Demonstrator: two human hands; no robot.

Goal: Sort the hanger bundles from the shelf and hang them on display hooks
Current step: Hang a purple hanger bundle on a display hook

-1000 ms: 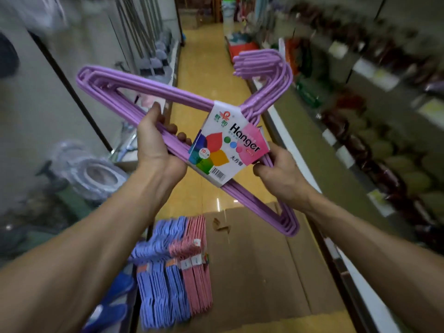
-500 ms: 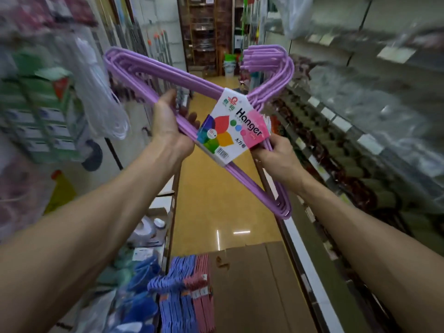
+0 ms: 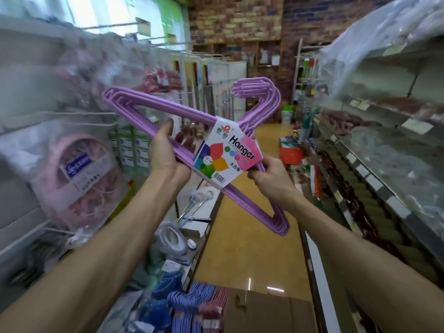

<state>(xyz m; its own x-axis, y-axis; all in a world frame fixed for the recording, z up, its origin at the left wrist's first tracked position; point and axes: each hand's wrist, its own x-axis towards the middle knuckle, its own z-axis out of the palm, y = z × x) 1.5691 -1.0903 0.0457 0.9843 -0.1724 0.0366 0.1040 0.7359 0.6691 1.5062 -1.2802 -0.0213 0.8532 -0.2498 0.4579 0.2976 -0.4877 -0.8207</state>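
Purple hanger bundle [image 3: 168,111] gripped by left hand [image 3: 165,152] and right hand [image 3: 269,174]; between fingers, label [image 3: 228,155] reading "Hanger", "10".

paper label [image 3: 227,156] on hanger bundle [image 3: 153,108] | "Hanger" | "10"

The paper label [image 3: 225,156] covers the middle of the purple hanger bundle [image 3: 153,109]. Left of the bundle, the hanging bags [image 3: 79,174] are blurred. Below it, the blue and pink bundles [image 3: 197,308] are cut by the bottom edge.
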